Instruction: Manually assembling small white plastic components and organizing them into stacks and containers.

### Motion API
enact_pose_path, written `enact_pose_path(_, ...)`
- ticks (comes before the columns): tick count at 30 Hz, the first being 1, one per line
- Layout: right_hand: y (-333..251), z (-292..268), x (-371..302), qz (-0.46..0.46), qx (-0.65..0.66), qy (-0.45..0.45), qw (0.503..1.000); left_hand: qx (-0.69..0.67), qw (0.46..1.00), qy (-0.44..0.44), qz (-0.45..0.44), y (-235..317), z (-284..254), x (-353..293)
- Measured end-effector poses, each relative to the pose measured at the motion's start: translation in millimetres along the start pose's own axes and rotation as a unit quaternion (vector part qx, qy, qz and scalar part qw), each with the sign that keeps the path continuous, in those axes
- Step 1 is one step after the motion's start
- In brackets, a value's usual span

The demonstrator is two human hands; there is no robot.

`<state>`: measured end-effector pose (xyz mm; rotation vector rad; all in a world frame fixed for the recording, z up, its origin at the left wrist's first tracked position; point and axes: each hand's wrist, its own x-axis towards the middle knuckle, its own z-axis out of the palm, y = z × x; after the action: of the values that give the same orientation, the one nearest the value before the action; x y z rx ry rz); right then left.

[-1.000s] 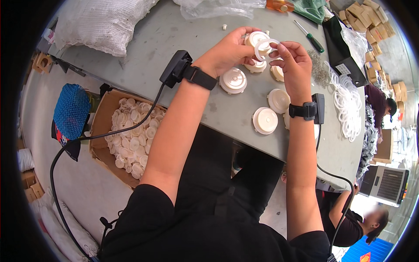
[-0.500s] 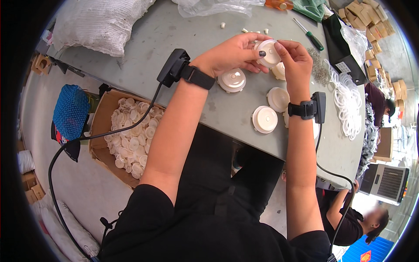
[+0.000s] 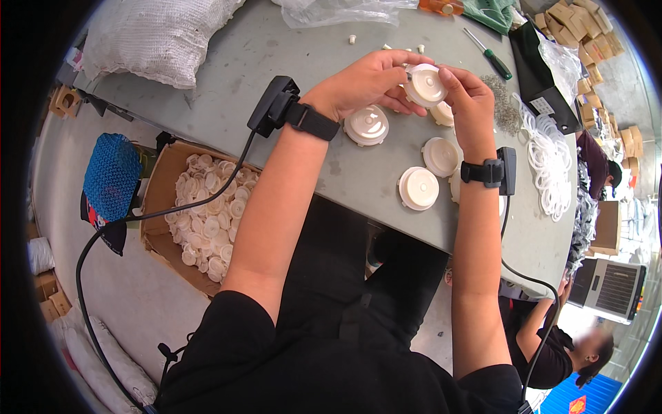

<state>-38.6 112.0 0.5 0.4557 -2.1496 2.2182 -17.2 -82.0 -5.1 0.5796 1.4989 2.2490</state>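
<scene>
Between my two hands, above the grey table (image 3: 276, 41), I hold a round white plastic cap (image 3: 426, 84) with a small knob in its middle. My left hand (image 3: 376, 83) grips its left side, and my right hand (image 3: 467, 96) pinches its upper right edge. Similar round white caps lie just below: one with a shiny clear top (image 3: 367, 125) near my left wrist, one cap (image 3: 440, 156) beside my right wrist, and another cap (image 3: 418, 188) nearer the table edge. More caps are partly hidden behind my right hand and forearm.
A box of small white discs (image 3: 207, 221) stands at the left. White rings (image 3: 548, 165), small metal parts (image 3: 507, 103), a green-handled screwdriver (image 3: 498, 63) and a black box (image 3: 541, 76) lie to the right. A white woven sack (image 3: 155, 41) sits back left. Another person (image 3: 552, 345) is at lower right.
The held cap has tilted a little, and my left thumb has slid from its top to its edge. My right hand has shifted slightly right and down.
</scene>
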Motion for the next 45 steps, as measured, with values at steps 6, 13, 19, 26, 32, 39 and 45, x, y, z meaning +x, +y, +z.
enact_pose_path(6,-0.2,-5.3,0.8,0.001,-0.017,-0.018,1.0,0.102,0.993,0.02,0.054,-4.8,-0.9,4.1)
enact_pose_path(13,1.2,-3.8,0.4,-0.006,-0.006,-0.008,1.0,0.113,0.991,0.011,0.066,-8.6,-1.9,6.4)
enact_pose_path(19,3.0,-1.8,-0.4,0.004,-0.038,-0.029,0.999,0.225,0.968,-0.007,0.113,-10.3,-1.9,6.9)
enact_pose_path(26,-6.4,7.9,-2.1,-0.035,0.07,0.02,0.997,0.157,0.977,0.101,0.106,-4.7,0.7,4.6)
enact_pose_path(32,-5.8,6.4,-3.9,-0.076,-0.047,-0.035,0.995,0.171,0.969,0.128,0.127,-4.6,-2.6,6.1)
enact_pose_path(39,-5.0,5.8,-5.7,-0.026,-0.014,-0.028,0.999,0.176,0.957,0.133,0.187,-10.7,1.0,8.4)
enact_pose_path(45,-4.0,5.1,-4.0,-0.022,-0.061,-0.029,0.998,0.193,0.964,0.127,0.13,-7.0,0.5,5.2)
